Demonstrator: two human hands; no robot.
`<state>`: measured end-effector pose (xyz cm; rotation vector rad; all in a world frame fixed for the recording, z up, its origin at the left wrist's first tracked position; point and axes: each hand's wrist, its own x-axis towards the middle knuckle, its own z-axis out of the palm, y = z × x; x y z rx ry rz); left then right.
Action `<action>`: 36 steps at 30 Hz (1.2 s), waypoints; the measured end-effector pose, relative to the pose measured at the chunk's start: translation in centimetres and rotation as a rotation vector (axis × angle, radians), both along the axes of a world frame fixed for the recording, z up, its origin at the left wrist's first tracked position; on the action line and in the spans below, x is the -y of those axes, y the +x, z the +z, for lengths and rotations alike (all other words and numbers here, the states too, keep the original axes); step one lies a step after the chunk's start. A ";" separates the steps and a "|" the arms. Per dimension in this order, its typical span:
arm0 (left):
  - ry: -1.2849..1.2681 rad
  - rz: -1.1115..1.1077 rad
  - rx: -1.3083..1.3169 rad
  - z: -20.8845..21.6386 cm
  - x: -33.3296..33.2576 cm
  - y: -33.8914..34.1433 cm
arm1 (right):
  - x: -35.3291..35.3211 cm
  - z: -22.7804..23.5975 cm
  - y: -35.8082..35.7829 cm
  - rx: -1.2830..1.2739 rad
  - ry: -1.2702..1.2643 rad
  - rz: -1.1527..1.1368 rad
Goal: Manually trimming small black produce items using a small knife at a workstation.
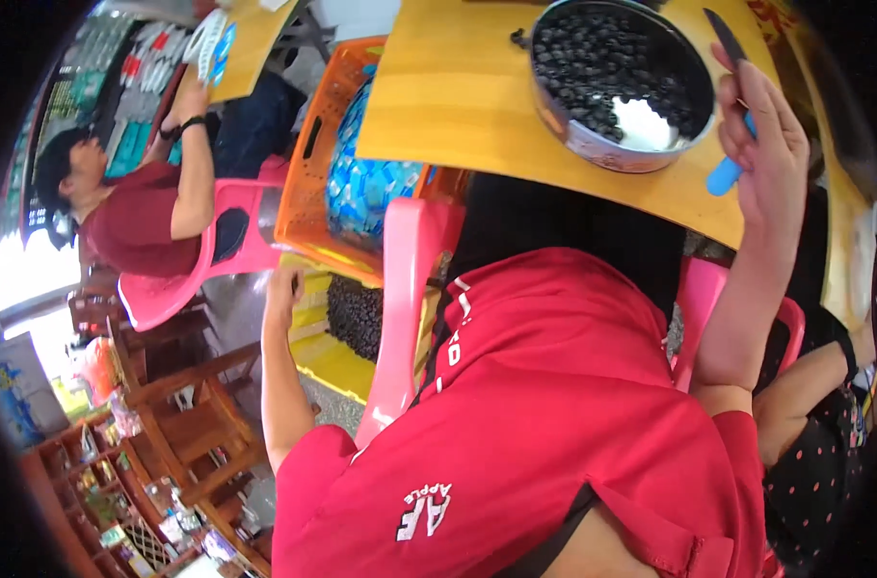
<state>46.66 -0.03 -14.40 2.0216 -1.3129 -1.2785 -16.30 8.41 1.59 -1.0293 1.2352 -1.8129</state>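
My right hand [768,140] is wrapped round a knife [723,177] with a blue handle; its dark blade points up and away, beside the round tin's right rim. The wide round tin [624,159] stands on the wooden table, filled with small black pieces [602,63]; a shiny patch of its bottom shows near the front right. Down at my left side, my left hand [283,287] hangs above the yellow crate [337,371], its fingers curled in. A dark spot shows at those fingers, too small to name. Inside the yellow crate lies a heap of small black pieces [355,318].
An orange crate [308,144] of blue-and-white wrapped packets [371,188] stands left of the table [448,96]. A person in dark red [145,226] sits on a pink chair at the left. Another person's arm [810,395] is close by on my right. Wooden shelving [159,491] stands lower left.
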 end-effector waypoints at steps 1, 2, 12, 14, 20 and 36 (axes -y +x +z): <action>0.060 0.110 0.102 -1.3 -1.3 -0.8 | -0.5 -0.1 -0.3 0.010 0.020 -0.008; 0.115 -0.111 0.141 -3.0 -3.6 3.6 | 0.0 -0.2 0.4 0.016 0.024 -0.016; -0.821 -0.341 0.336 3.5 4.9 -12.3 | -1.0 0.8 0.5 0.037 -0.005 -0.041; -0.977 -0.522 0.089 10.9 4.4 -22.6 | -1.0 0.3 0.2 0.015 0.006 -0.090; -0.984 -1.407 -0.212 18.5 3.5 -41.6 | -1.6 0.1 -0.6 -0.006 0.065 -0.097; -0.469 -2.078 0.088 14.6 6.1 -50.9 | -1.5 -1.0 -2.6 -0.021 0.151 -0.149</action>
